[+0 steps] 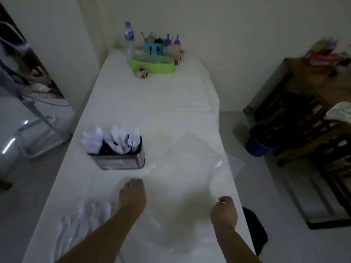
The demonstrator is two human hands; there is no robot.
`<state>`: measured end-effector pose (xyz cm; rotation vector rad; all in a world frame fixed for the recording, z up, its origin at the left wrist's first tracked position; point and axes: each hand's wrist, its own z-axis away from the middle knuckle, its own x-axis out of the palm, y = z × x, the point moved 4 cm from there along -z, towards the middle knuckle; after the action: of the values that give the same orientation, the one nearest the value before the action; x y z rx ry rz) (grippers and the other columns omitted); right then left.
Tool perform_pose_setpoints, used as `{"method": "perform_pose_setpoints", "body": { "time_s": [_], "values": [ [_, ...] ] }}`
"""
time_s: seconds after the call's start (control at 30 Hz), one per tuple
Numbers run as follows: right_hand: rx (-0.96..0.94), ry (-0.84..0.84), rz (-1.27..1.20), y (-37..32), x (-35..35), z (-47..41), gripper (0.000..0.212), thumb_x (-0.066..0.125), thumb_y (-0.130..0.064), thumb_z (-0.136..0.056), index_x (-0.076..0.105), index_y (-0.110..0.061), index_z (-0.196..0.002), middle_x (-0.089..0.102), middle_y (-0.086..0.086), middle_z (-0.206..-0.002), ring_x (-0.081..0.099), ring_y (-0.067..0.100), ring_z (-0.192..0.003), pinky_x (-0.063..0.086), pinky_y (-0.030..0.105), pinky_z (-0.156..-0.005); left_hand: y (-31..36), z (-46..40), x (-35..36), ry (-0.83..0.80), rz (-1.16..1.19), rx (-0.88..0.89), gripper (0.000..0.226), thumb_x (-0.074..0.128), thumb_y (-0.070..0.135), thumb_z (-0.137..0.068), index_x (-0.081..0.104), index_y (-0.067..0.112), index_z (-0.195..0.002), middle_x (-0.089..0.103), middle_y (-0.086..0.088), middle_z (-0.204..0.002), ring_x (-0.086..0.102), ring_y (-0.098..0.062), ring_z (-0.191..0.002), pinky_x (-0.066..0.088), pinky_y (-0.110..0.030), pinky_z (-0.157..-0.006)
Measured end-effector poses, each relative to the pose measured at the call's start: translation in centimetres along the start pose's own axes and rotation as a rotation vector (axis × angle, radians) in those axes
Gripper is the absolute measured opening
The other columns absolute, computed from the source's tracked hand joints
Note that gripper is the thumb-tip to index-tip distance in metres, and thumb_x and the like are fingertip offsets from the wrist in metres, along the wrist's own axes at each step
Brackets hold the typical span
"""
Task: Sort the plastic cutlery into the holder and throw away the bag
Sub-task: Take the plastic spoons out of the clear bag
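Table (pixel 152 111) ran up the middle of the frame under a white cover, and most of its lower half lay beneath the bag (pixel 190 168), a big clear sheet of film spreading from lower centre out past the table's right edge. From where I stood it looked nearly weightless, limp and slick, the sort of thing that slides on the cover and balloons when lifted; I judged it best taken at an edge or corner and bunched, not lifted flat. The holder (pixel 121 158), a steel box at centre left, stood just beyond the bag's near-left corner, already packed upright with white cutlery (pixel 114 139). More spoons (pixel 85 219), light, stiff and smooth, lay in a loose heap at lower left; they would take best by the handles, several at once.

The left hand (pixel 133 194) reached forward from the bottom, forearm slanting up, knuckles uppermost and fingers curled down at the bag's edge; whether it actually pinched the film I could not tell. The right hand (pixel 224 211), at lower right, was closed in a loose fist near the table's edge, seemingly gathering film, though that too was unclear.
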<state>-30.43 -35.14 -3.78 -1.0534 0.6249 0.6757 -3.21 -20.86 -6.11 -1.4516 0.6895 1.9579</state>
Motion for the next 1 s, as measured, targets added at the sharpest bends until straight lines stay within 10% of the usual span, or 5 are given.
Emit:
{"method": "perform_pose_setpoints", "body": {
  "time_s": [0.1, 0.3, 1.0],
  "values": [
    [-0.073, 0.037, -0.012, -2.8, 0.0, -3.8, 0.025, 0.043, -0.011, -0.096, 0.061, -0.015, -0.112, 0.069, 0.015, -0.105, 0.063, 0.036, -0.096, 0.043, 0.032, -0.072, 1.0, -1.0, 0.4, 0.009, 0.04, -0.034, 0.032, 0.08, 0.013, -0.062, 0.068, 0.008, -0.091, 0.061, -0.011, -0.08, 0.062, -0.029, -0.068, 0.052, -0.036, -0.054],
    [-0.187, 0.069, -0.09, -9.1, 0.1, -9.6, 0.024, 0.041, -0.011, -0.099, 0.062, -0.012, -0.111, 0.068, 0.014, -0.103, 0.057, 0.027, -0.081, 0.045, 0.033, -0.07, 3.6, -3.3, 0.7, 0.026, 0.238, -0.16, 0.025, 0.045, 0.034, -0.095, 0.049, 0.019, -0.115, 0.055, -0.002, -0.113, 0.059, -0.02, -0.106, 0.049, -0.034, -0.084],
    [-0.31, 0.061, -0.091, -16.3, 3.9, -20.9, 0.02, 0.047, -0.012, -0.097, 0.062, -0.01, -0.11, 0.068, 0.018, -0.105, 0.063, 0.039, -0.1, 0.05, 0.044, -0.087, 8.6, -12.9, -2.3, 0.183, 0.454, -0.228, 0.015, 0.049, 0.025, -0.096, 0.055, 0.012, -0.095, 0.064, -0.008, -0.1, 0.063, -0.026, -0.095, 0.047, -0.032, -0.078]
  ]
}}
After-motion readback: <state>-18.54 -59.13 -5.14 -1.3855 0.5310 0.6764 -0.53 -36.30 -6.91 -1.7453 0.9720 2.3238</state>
